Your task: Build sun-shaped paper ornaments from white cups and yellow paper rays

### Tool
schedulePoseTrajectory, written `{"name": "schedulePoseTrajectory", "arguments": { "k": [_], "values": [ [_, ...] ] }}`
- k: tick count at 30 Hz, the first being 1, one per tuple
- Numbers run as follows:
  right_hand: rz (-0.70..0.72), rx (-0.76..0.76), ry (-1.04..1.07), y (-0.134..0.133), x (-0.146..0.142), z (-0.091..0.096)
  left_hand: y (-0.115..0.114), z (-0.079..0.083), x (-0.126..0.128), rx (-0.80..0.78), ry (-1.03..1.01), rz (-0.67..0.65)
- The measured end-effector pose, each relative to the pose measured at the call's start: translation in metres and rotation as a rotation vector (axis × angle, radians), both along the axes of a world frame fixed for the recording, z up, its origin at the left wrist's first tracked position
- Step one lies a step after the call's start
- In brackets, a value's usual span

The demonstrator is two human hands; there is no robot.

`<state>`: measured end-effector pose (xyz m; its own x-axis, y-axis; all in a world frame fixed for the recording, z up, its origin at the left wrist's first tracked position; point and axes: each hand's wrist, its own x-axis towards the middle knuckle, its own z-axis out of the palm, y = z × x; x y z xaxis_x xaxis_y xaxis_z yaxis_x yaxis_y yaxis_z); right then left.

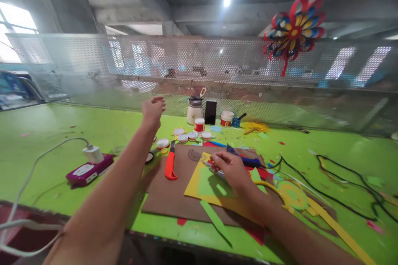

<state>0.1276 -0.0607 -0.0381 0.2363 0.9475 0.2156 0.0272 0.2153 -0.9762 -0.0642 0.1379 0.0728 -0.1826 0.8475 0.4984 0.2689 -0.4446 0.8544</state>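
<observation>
My left hand (153,112) is raised over the far part of the green table, its fingers curled; I cannot make out anything in them. My right hand (231,169) is over the yellow sheet (192,188) and the light green paper (207,184), fingers pinched together. What they hold, if anything, is too small to name. A grey, blade-like piece (207,164) shows under its fingertips, partly hidden. Both sheets lie on a brown board (168,205). An orange utility knife (171,163) rests on the board, left of the papers. A clear protractor (195,155) lies behind them.
A glue gun (248,161) trails a black cord to the right. Several lidded tubs (183,138), a phone (210,112) and a white jar (195,112) stand at the back. Left is a purple power strip (90,171); a paper flower (294,32) hangs above right.
</observation>
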Motion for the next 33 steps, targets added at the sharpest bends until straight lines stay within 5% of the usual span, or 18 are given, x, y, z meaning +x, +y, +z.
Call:
{"name": "schedulePoseTrajectory", "arguments": {
  "k": [4,8,13,25,33],
  "values": [
    [0.0,0.034,-0.008,-0.002,0.006,0.009,-0.05,-0.007,0.01,0.001,0.121,-0.176],
    [-0.008,0.073,-0.061,-0.004,0.018,0.027,-0.102,-0.031,0.029,-0.117,0.422,-0.539],
    [0.018,0.063,-0.254,0.0,0.045,0.04,-0.127,-0.06,0.052,-0.162,0.724,-0.897],
    [-0.403,0.202,-0.641,-0.015,0.113,-0.007,-0.104,-0.105,0.052,-0.049,0.785,-0.718],
    [-0.358,0.07,-0.689,-0.014,0.116,-0.015,-0.098,-0.11,0.035,-0.144,0.809,-0.691]
  ]
}}
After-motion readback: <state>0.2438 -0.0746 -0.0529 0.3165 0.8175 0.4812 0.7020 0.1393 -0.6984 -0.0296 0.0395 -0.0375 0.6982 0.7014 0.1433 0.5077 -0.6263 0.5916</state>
